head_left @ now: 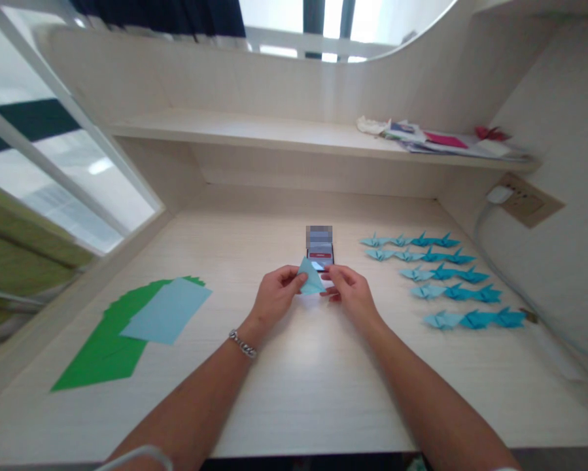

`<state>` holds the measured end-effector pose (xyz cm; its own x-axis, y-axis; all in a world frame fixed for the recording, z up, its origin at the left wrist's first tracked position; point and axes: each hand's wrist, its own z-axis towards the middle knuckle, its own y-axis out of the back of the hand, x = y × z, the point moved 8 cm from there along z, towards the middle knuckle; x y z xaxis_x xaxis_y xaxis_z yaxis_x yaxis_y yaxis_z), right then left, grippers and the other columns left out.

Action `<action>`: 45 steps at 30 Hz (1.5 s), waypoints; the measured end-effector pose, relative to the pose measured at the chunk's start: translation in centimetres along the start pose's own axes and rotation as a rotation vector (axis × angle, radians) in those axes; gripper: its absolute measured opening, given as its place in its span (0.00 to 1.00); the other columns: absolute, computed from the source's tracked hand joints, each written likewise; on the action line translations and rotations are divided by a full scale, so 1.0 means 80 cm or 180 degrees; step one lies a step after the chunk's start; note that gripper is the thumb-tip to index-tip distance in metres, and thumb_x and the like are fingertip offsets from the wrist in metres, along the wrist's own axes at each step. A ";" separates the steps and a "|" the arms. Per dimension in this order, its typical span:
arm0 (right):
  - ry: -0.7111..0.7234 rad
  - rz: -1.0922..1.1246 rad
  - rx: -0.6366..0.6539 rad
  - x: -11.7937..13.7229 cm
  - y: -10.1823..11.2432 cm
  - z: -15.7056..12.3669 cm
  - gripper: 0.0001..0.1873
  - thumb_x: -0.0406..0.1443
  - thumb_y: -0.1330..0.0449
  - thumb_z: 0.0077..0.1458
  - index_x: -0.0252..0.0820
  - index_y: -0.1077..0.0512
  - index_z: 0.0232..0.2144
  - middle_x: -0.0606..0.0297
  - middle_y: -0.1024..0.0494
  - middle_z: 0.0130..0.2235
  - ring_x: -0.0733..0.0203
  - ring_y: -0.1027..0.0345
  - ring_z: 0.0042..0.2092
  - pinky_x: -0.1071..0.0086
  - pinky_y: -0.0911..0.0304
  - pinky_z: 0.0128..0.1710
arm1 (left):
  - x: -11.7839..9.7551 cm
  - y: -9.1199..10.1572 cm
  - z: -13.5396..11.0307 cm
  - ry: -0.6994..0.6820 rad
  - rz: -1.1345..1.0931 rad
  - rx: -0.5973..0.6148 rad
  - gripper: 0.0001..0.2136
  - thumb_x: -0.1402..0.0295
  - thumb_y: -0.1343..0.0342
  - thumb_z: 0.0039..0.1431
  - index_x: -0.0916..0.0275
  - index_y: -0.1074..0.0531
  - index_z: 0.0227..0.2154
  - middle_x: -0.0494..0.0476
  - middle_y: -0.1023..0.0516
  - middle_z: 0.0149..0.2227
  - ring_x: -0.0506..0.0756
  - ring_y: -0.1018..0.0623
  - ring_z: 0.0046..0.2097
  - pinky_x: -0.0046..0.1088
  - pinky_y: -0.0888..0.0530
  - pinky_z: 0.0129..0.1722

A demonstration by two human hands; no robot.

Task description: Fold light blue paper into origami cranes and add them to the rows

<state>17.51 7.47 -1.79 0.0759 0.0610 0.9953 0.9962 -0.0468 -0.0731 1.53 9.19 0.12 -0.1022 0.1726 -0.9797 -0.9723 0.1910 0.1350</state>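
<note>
A light blue folded paper point(311, 278), triangular in shape, is held above the pale wooden desk point(294, 379) near its middle. My left hand point(276, 293) pinches its left side and wears a metal bracelet at the wrist. My right hand point(350, 291) pinches its right edge. Just behind the paper lies a phone point(320, 247) with a lit screen.
Several folded blue paper cranes point(443, 278) lie in rows at the right. A stack of green sheets point(104, 343) topped by a light blue sheet point(169, 311) lies at the left. The shelf holds papers point(441, 140). A wall socket with a plug point(514, 199) and cable is at the right.
</note>
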 end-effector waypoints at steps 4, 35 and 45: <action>0.0390 -0.0180 0.0072 0.011 -0.001 0.000 0.19 0.46 0.37 0.46 0.41 0.24 0.38 0.61 0.21 0.32 0.62 0.30 0.29 0.72 0.36 0.26 | 0.007 -0.014 -0.002 0.0240 -0.0297 0.0335 0.13 0.60 0.43 0.53 0.65 0.24 0.35 0.57 0.22 0.31 0.52 0.25 0.31 0.27 0.28 0.30; 0.1286 -0.1938 -0.0293 0.040 -0.011 -0.024 0.05 0.35 0.42 0.49 0.44 0.26 0.30 0.64 0.24 0.32 0.60 0.32 0.32 0.68 0.37 0.34 | -0.004 -0.030 -0.015 -0.0049 0.0322 0.0175 0.17 0.63 0.43 0.54 0.63 0.27 0.46 0.62 0.23 0.46 0.57 0.24 0.43 0.35 0.28 0.45; 0.1308 -0.1665 -0.0168 0.041 -0.016 -0.026 0.09 0.39 0.43 0.53 0.46 0.25 0.36 0.61 0.23 0.36 0.58 0.31 0.35 0.66 0.35 0.34 | -0.001 -0.029 -0.016 -0.0157 0.0328 0.0077 0.16 0.74 0.52 0.56 0.61 0.28 0.47 0.57 0.23 0.46 0.56 0.25 0.47 0.33 0.30 0.49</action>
<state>16.37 5.64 1.67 -0.4496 -0.2955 0.8430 0.8931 -0.1638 0.4189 3.54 7.47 -0.30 -0.1902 0.2397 -0.9520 -0.9517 0.1931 0.2387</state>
